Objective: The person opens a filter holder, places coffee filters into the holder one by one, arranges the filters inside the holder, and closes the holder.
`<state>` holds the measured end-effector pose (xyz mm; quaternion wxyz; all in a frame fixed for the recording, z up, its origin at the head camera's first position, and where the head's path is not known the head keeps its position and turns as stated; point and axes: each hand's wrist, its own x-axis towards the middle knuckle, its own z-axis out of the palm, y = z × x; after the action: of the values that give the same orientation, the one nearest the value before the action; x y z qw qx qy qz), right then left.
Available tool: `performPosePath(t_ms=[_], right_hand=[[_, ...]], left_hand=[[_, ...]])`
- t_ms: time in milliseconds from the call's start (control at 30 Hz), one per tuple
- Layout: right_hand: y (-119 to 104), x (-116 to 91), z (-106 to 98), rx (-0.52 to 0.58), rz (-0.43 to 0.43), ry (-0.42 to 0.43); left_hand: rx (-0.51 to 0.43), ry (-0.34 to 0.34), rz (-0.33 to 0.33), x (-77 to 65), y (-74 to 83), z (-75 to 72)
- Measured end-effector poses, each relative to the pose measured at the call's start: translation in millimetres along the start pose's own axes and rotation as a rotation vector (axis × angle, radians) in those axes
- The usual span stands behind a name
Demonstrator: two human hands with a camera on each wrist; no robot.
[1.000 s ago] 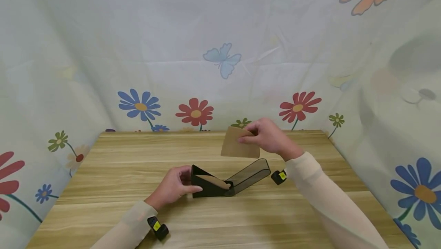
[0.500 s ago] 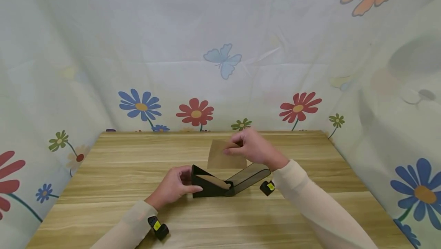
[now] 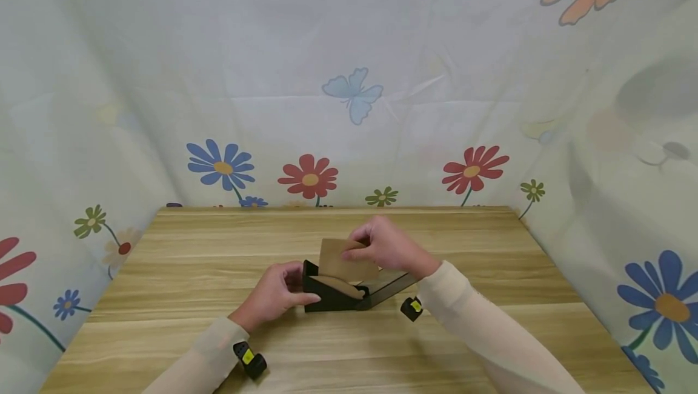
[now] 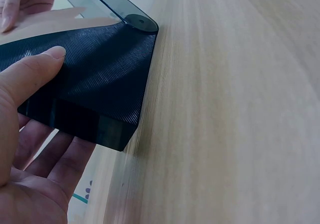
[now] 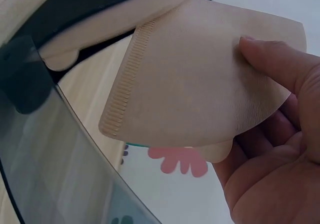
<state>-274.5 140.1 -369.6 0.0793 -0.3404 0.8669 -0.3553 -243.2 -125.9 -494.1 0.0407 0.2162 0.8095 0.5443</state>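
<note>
In the head view my left hand (image 3: 275, 294) grips the left end of a black filter holder (image 3: 331, 299) standing on the table. Its thumb lies on the ribbed near side (image 4: 100, 74) and the fingers curl round the back. The smoky see-through lid (image 3: 389, 289) is swung open to the right. Brown paper coffee filters (image 5: 120, 19) lie inside the holder. Just above the opening, my right hand (image 3: 389, 245) pinches another brown coffee filter (image 3: 339, 262) between thumb and fingers. This filter's crimped edge (image 5: 127, 79) faces the holder in the right wrist view, and its corner overlaps the holder's rim.
The wood-grain table (image 3: 463, 345) stretches out all round the holder. A white cloth backdrop (image 3: 262, 91) with flowers and butterflies hangs behind and at both sides. A black wrist camera (image 3: 251, 362) sits at the left cuff, another (image 3: 412, 308) at the right.
My right hand has brought the coffee filter left and down, from above the open lid to the holder's opening. The left hand and the holder have stayed in place.
</note>
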Motion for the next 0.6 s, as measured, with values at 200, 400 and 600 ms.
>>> performPosePath(t_ms=[200, 400, 600], right_hand=[[2.4, 3.1, 9.2, -0.02, -0.008, -0.009], [4.2, 3.8, 14.2, 0.011, 0.015, -0.016], [4.7, 3.1, 18.9, 0.037, 0.019, -0.034]], left_hand=[[0.011, 0.002, -0.009, -0.4, 0.3, -0.6], [0.012, -0.002, -0.006, 0.3, -0.3, -0.4], [0.008, 0.007, 0.0, 0.1, -0.9, -0.2]])
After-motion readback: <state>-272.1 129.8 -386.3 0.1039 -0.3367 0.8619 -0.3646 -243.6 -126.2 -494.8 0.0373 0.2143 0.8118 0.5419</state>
